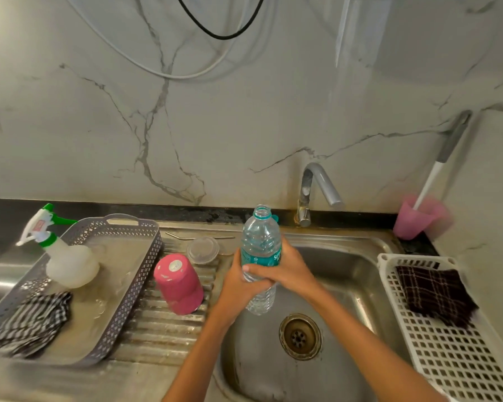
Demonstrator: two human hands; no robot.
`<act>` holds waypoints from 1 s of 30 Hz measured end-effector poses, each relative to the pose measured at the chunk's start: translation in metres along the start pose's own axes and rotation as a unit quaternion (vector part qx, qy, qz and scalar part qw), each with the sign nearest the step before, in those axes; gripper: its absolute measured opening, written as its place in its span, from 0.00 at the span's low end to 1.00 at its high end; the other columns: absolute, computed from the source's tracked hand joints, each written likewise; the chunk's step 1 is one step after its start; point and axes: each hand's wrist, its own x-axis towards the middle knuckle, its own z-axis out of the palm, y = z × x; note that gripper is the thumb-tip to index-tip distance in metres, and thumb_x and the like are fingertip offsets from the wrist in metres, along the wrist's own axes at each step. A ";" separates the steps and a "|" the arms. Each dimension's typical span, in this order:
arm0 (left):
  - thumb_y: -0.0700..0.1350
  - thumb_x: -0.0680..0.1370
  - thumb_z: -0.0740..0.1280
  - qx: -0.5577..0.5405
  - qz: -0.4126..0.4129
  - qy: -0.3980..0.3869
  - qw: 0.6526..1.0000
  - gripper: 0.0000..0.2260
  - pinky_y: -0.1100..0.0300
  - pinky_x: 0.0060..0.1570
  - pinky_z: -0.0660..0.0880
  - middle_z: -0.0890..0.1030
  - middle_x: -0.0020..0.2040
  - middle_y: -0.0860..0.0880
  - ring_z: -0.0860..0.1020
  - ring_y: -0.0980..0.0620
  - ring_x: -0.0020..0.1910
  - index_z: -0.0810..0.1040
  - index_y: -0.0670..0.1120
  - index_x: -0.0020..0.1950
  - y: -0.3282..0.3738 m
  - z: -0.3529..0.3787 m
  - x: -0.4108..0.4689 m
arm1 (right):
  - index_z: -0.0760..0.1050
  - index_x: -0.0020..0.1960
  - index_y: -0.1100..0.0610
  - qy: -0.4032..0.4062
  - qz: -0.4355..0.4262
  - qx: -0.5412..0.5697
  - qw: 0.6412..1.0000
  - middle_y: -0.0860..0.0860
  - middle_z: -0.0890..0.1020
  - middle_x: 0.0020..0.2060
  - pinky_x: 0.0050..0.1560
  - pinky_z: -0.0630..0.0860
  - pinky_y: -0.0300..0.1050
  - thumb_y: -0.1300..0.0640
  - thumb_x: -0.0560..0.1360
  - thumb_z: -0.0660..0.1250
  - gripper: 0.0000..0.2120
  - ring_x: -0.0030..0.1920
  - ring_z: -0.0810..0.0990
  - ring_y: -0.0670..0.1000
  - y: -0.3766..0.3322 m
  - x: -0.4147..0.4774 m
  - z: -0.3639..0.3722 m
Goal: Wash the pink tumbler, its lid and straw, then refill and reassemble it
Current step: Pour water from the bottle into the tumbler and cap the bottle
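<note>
The pink tumbler [179, 284] stands upside down on the ribbed steel drainboard [163, 329]. Behind it lies its clear lid [203, 250], and the metal straw [199, 237] rests along the back edge. Over the sink [346, 274] an uncapped clear water bottle [260, 242] with a teal label is held upright. My left hand [241, 288] grips its lower part, and my right hand [288, 269] wraps round its middle from the right. A teal cap [275, 218] shows just behind the bottle's neck.
A grey perforated tray [145, 256] at the left holds a spray bottle [67, 256] and a checked cloth [32, 323]. The tap [317, 190] stands behind the sink. A pink cup [415, 221] with a brush sits back right. A white basket [447, 343] holds a dark cloth [436, 294].
</note>
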 end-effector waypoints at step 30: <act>0.40 0.80 0.64 0.912 -0.108 -0.292 0.267 0.19 0.38 0.65 0.70 0.72 0.69 0.36 0.71 0.33 0.67 0.69 0.40 0.71 0.059 -0.069 0.013 | 0.69 0.62 0.44 0.196 0.017 0.017 0.980 0.41 0.79 0.53 0.54 0.78 0.39 0.55 0.62 0.81 0.33 0.54 0.79 0.43 0.035 -0.066 -0.006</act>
